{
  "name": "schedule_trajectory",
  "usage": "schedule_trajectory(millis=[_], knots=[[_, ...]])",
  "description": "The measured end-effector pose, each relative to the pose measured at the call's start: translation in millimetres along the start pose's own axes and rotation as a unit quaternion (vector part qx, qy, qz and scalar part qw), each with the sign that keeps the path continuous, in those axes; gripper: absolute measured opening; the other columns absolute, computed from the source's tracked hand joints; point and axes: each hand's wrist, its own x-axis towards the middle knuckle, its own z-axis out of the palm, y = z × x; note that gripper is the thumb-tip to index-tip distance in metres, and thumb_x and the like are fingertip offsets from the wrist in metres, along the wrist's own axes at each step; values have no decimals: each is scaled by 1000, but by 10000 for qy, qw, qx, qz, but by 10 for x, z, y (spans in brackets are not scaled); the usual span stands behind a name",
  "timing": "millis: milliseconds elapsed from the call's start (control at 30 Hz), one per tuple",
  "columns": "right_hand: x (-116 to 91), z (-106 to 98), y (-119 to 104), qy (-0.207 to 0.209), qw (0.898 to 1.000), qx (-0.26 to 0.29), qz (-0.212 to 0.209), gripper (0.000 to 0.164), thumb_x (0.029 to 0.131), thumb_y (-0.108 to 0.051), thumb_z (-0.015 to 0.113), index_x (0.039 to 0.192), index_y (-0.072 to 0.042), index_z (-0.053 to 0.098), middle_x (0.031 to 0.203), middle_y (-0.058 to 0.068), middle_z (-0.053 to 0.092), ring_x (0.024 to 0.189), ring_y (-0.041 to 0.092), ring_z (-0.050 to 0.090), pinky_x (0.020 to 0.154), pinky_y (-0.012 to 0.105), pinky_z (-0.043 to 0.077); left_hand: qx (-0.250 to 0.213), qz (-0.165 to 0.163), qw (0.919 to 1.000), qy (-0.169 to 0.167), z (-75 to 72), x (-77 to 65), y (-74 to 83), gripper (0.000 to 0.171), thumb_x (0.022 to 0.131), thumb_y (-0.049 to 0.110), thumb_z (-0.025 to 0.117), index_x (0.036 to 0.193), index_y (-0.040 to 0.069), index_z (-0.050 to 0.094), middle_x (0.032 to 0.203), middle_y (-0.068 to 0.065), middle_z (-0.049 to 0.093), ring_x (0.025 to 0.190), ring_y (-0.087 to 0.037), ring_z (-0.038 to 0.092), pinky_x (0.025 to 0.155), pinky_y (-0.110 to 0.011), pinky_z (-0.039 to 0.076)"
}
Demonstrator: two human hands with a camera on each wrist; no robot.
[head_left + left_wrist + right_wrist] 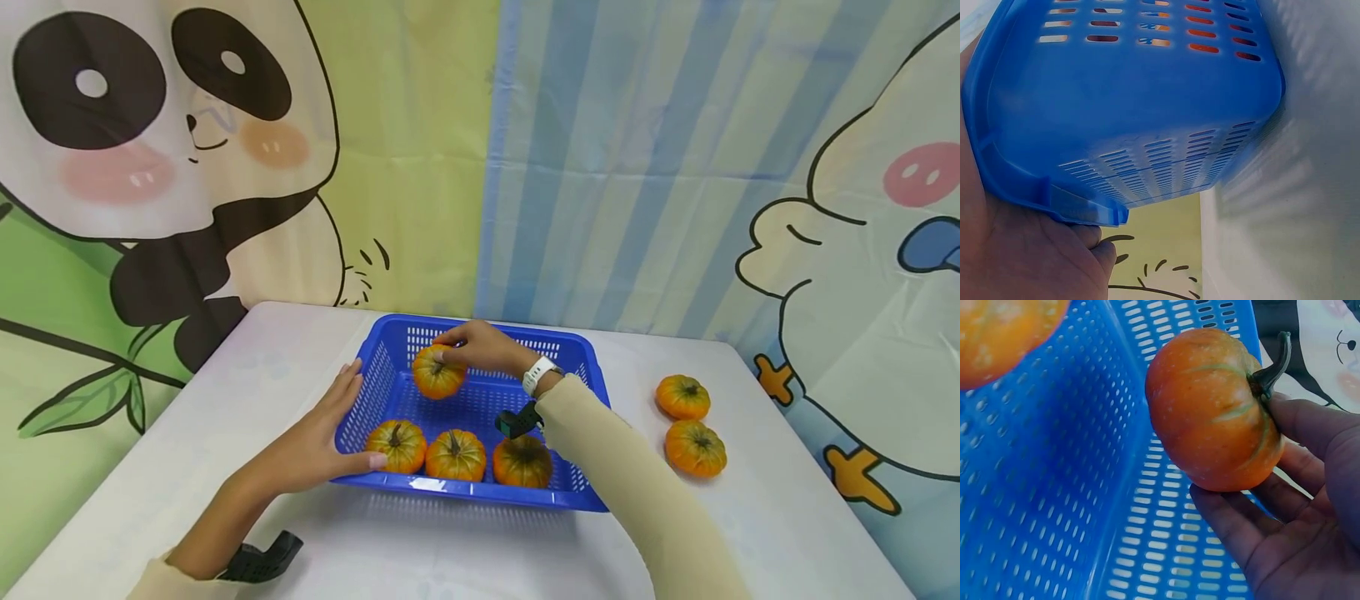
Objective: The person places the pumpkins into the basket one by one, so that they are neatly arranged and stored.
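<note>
My right hand [487, 346] holds a small orange pumpkin [1210, 412] over the back left part of the blue plastic basket [472, 487]. The thumb lies beside its dark stem and the fingers reach under its side. Along the basket's front wall sit a left pumpkin [397, 447], a middle pumpkin [456, 457] and a right pumpkin [522, 463]. At the front left corner, my left hand [318, 437] holds the basket's rim, thumb over the front edge and fingers along the left side. In the left wrist view, its palm [1041, 256] lies against the rim's outside.
Two more pumpkins lie on the white table [465, 558] right of the basket, a back one [682, 397] and a front one [695, 448]. A printed cloth [420, 167] with cartoon animals hangs behind the table.
</note>
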Motion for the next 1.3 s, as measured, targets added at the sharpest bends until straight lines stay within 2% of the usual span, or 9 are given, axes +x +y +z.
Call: schedule_trajectory(millis=[233,533,800,1067,1300], knots=[[115,56,-49,-100,9989,238,379,32,97,-17,63,125,-3,65,113,9,68,87,16,67,71,37,59,21,1,10000,-7,-1,1,-6,114,79,51,75,156,4,6,162,-2,-11,146,-37,-4,105,-70,15],[155,205,6,-138,9952,709,657,30,95,-15,65,121,1,67,111,11,69,89,19,67,71,39,59,18,26,10000,-12,-9,23,-10,113,79,49,76,155,2,7,162,-4,-10,146,-37,-3,106,-69,15],[163,346,31,-743,9934,650,586,31,96,-15,63,123,-2,66,110,8,69,91,17,67,73,35,58,39,31,10000,-5,0,9,-14,113,78,51,75,155,0,9,162,-8,-8,146,-38,-3,106,-69,15],[166,391,65,-907,9896,905,656,35,97,-12,61,131,-2,61,124,11,64,104,19,64,85,36,55,90,46,9999,16,2,8,-11,113,78,51,76,154,-1,10,162,-8,-8,146,-37,-2,106,-69,16],[163,388,68,-889,9929,589,525,34,96,-12,62,128,-1,62,122,10,65,99,16,66,84,33,55,82,37,10000,33,11,7,-19,113,78,52,76,154,-1,10,162,-7,-7,146,-37,-3,106,-69,16]])
